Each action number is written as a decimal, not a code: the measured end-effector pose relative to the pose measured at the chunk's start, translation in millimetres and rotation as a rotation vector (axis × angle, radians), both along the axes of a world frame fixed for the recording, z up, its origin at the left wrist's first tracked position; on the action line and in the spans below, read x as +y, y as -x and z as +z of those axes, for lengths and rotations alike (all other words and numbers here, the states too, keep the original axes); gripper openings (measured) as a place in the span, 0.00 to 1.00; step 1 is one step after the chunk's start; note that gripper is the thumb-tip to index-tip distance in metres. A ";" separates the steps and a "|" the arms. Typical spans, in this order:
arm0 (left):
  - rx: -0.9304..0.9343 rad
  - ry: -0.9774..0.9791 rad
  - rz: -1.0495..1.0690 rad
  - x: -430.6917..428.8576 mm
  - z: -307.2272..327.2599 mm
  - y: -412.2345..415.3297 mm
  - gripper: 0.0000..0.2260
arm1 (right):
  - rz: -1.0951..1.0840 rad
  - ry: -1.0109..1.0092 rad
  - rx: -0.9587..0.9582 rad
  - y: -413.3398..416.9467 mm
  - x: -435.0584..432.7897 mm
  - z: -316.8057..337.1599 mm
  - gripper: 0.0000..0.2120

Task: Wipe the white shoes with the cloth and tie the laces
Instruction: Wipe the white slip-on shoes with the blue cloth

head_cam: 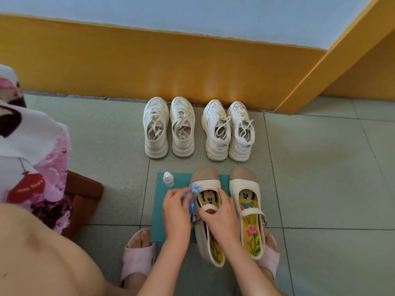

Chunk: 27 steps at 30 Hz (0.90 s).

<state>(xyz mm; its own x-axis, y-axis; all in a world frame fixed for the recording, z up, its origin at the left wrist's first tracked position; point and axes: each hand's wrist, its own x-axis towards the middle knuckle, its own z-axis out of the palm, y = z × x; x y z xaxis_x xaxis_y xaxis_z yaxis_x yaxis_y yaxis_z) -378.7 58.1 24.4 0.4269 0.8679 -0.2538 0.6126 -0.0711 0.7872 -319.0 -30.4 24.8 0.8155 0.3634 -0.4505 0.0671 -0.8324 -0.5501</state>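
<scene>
My left hand (176, 212) pinches a blue and white cloth (193, 194) against the side of a cream strap shoe (206, 184). My right hand (222, 218) grips that shoe across its strap and opening, holding it over a teal mat (159, 210). Its partner shoe (248, 210), with a patterned yellow insole, stands just to the right. Two pairs of white lace-up sneakers stand by the wall: one pair (168, 127) on the left, a chunkier pair (228, 130) on the right. Their laces lie loose.
A small clear bottle (168, 179) stands on the mat's far left corner. My feet in pink slippers (137, 253) flank the mat. A wooden stool (83, 201) and patterned fabric (32, 157) are at the left. An orange skirting wall (171, 65) runs behind the sneakers.
</scene>
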 end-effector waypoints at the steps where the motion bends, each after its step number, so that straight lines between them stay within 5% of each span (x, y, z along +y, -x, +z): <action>1: -0.048 -0.024 -0.002 6.1 4.4 -10.1 0.08 | -0.002 -0.004 0.001 0.3 -0.3 -0.4 0.40; 4: -0.072 -0.065 -0.186 24.7 10.5 -42.8 0.09 | -0.012 -0.014 0.004 0.4 -0.8 -0.5 0.40; 9: 0.149 -0.082 -0.614 40.6 -6.2 -55.6 0.11 | -0.019 -0.027 0.017 -1.1 -0.7 -1.5 0.40; 20: -0.010 0.002 -0.089 1.0 -16.9 -6.2 0.09 | -0.013 -0.010 0.014 -0.9 -2.5 0.1 0.39; 27: 0.007 0.150 0.027 -11.5 -22.4 13.4 0.09 | 0.007 0.004 0.020 -0.6 -2.9 2.1 0.41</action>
